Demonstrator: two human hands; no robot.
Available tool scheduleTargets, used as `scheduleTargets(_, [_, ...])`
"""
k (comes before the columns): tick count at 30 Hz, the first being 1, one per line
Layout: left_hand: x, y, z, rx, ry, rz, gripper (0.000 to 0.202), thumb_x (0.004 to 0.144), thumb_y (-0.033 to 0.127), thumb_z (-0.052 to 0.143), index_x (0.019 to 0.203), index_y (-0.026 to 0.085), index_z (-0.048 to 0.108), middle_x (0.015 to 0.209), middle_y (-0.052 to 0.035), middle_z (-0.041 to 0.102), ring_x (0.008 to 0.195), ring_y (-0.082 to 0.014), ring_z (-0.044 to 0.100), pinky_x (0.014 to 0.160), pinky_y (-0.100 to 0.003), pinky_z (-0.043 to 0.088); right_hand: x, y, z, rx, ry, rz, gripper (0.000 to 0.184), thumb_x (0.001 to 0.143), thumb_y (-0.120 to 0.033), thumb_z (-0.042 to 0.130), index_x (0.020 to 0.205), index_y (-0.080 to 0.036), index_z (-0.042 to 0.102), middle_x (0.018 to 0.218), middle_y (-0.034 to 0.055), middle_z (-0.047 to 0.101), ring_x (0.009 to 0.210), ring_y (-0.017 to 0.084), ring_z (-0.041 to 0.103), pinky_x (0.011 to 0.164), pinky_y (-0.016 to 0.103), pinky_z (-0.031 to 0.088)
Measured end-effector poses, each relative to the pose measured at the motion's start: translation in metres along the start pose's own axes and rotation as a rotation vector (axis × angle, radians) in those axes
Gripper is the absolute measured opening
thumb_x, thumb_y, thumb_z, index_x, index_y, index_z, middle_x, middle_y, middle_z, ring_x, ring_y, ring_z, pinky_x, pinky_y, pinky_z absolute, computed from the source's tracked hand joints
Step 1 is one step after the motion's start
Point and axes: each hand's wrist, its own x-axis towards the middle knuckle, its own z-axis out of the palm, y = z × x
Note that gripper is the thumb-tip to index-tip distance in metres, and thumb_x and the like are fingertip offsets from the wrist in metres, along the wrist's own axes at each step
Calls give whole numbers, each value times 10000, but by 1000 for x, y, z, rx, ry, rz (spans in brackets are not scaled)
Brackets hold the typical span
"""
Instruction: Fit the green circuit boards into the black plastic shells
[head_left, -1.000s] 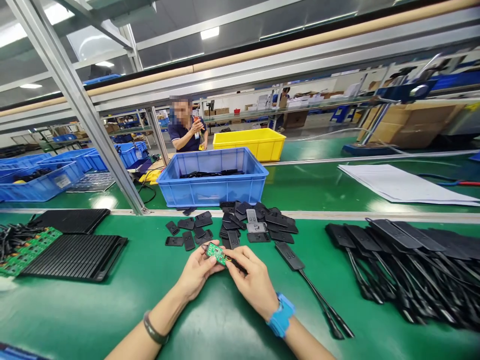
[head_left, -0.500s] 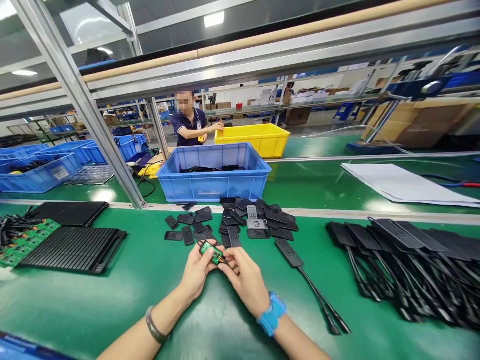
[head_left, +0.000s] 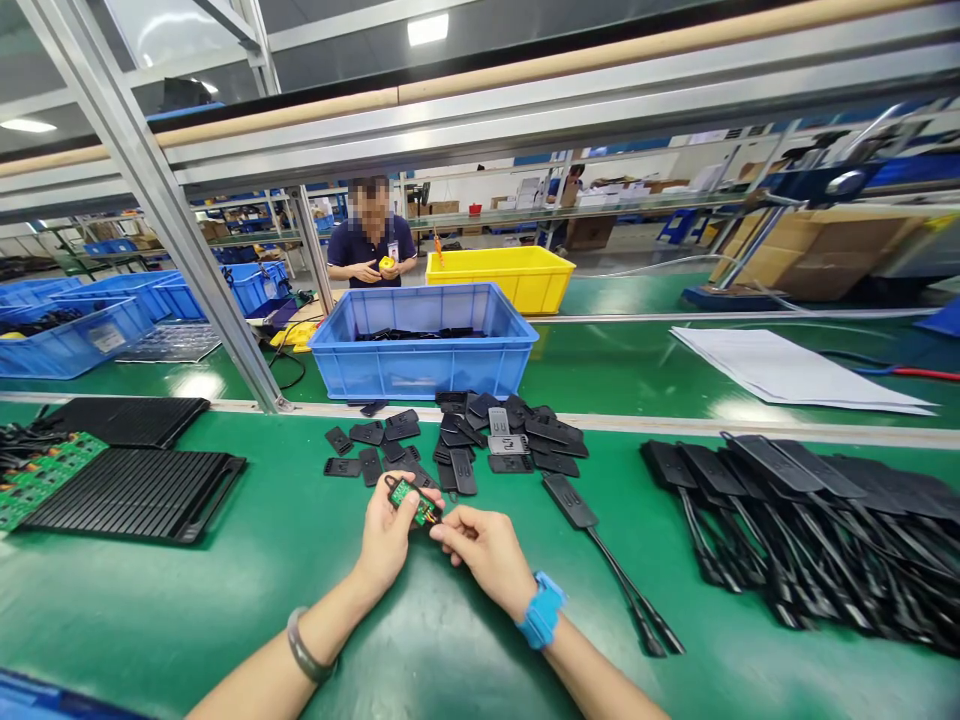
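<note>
My left hand (head_left: 386,535) grips a small green circuit board (head_left: 405,493) seated in a black plastic shell, thumb on top of it. My right hand (head_left: 486,548) pinches the near end of that same piece, where a dark cable leaves it. Both hands hover just above the green table mat (head_left: 300,560). Right behind them lies a heap of loose black plastic shell halves (head_left: 480,440). One assembled black unit with a cable (head_left: 592,540) lies just to the right of my right hand.
A blue bin (head_left: 424,350) stands behind the shells, a yellow bin (head_left: 502,275) beyond it. Black ribbed trays (head_left: 135,490) and green boards (head_left: 37,475) sit at the left. Many finished cabled units (head_left: 795,510) pile at the right. A co-worker (head_left: 373,250) stands opposite.
The board has tilted and settled lower into the black shell between my fingers. My hands drifted slightly left. The co-worker across pulled an arm back from the yellow bin.
</note>
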Motion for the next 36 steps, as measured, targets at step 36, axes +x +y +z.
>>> scheduleTargets(36, [10,14,-14,-178,-246,-163,562,734,281,766,1236,210,523,1123,-118,665,980,-224,639,862,-378,496,5,-12,-18,3,1,-27,439,793,-571,565,610,-175,522,499,-35,475,470,94,394,471,223,299])
